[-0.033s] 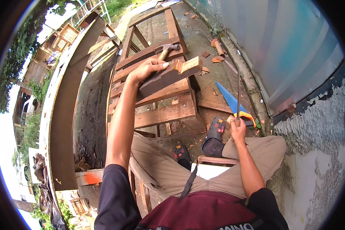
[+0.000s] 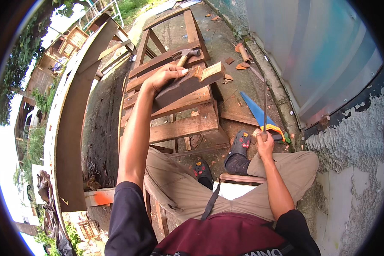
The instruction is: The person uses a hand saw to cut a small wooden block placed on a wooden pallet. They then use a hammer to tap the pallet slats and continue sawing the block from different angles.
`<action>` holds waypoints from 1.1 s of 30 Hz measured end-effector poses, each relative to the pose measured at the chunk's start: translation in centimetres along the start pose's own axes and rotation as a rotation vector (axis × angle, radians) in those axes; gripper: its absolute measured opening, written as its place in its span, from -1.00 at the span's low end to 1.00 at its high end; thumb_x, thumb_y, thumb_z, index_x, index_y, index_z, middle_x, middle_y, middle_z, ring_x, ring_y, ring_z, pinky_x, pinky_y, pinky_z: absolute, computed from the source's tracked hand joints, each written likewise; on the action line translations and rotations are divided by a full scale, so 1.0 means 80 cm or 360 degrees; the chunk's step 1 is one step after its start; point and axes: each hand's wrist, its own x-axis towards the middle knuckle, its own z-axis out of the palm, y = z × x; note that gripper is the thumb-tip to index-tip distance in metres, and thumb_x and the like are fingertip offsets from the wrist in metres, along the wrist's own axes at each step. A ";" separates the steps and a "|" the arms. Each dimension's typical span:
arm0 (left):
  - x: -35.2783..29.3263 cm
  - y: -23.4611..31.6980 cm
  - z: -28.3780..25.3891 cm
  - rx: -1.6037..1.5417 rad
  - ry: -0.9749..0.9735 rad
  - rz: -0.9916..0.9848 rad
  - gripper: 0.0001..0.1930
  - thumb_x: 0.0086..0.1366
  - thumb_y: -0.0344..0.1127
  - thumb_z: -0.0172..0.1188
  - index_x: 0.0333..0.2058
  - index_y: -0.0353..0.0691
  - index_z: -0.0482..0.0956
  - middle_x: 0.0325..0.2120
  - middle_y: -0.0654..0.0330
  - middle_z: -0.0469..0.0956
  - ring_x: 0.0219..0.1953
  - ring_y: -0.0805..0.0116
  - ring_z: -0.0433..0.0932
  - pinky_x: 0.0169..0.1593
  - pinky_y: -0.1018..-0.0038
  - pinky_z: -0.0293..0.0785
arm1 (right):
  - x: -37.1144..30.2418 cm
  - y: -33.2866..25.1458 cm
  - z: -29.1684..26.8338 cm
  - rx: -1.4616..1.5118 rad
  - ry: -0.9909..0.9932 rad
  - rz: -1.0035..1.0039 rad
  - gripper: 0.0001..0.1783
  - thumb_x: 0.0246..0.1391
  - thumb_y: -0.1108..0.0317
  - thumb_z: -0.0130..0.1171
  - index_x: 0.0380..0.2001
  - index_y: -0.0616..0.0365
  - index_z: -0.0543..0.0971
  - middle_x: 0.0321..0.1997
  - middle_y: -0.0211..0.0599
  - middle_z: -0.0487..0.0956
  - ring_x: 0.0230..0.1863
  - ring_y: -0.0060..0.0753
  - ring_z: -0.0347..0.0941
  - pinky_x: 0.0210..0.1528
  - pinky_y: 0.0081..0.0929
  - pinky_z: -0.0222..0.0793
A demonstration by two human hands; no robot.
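Head view is showing a seated person leaning over a low wooden pallet frame (image 2: 181, 123) on the ground. The left hand (image 2: 164, 77) is pressing down on a dark wooden block (image 2: 187, 83) that is lying across the top slats of the pallet frame, palm on the block and fingers curled over its upper edge, closed onto it. The block's pale cut end is pointing away from the pallet frame's near edge, toward the wall side. A hammer (image 2: 187, 54) is lying on the pallet frame just beyond the block, apart from the hand. The right hand (image 2: 264, 143) is gripping the handle of a handsaw (image 2: 264, 100), fingers wrapped tightly round it, and is holding the thin blade upright, off to the right of the pallet frame and well apart from the block. A blue saw sleeve (image 2: 254, 109) is lying on the ground right of the pallet frame, just behind the blade. Sandalled feet (image 2: 239, 149) are resting at the pallet frame's near edge.
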 end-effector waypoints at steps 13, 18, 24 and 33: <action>0.008 -0.009 0.026 0.0318 0.0126 0.0097 -0.53 0.36 0.02 0.32 -0.02 -0.31 0.67 -0.30 0.33 0.64 -0.26 0.58 0.50 -0.12 0.55 0.39 | 0.018 0.051 0.006 -0.1263 -0.0636 0.0145 -0.32 0.12 0.03 0.35 0.20 0.15 0.43 0.00 0.23 0.63 0.05 0.33 0.57 0.14 0.18 0.44; -0.035 -0.036 0.112 0.0941 0.0656 0.0460 -0.46 0.24 -0.08 0.47 0.07 -0.32 0.60 0.02 0.00 0.64 0.04 0.08 0.60 0.10 0.25 0.51 | 0.027 0.081 0.013 -0.1391 -0.0610 0.0081 -0.34 0.13 0.11 0.37 0.18 0.24 0.41 0.20 0.13 0.46 0.26 0.18 0.42 0.27 0.14 0.31; -0.051 -0.057 0.146 0.1081 0.0846 0.0654 -0.46 0.08 -0.17 0.55 -0.01 -0.28 0.62 -0.03 0.03 0.62 0.06 0.00 0.56 0.15 0.19 0.47 | 0.071 0.067 -0.009 -0.1536 -0.0413 -0.0126 -0.38 0.09 0.25 0.34 0.18 0.27 0.42 0.23 0.08 0.40 0.36 0.07 0.29 0.38 -0.03 0.19; -0.033 -0.062 0.134 0.0999 0.0818 0.0622 -0.59 0.15 -0.16 0.51 -0.08 -0.21 0.71 -0.09 0.04 0.69 0.05 0.02 0.59 0.17 0.21 0.43 | 0.083 0.118 -0.054 -0.1824 -0.0946 -0.0118 -0.20 -0.02 -0.02 0.44 0.23 0.12 0.47 0.32 0.00 0.35 0.47 0.02 0.13 0.52 0.25 -0.15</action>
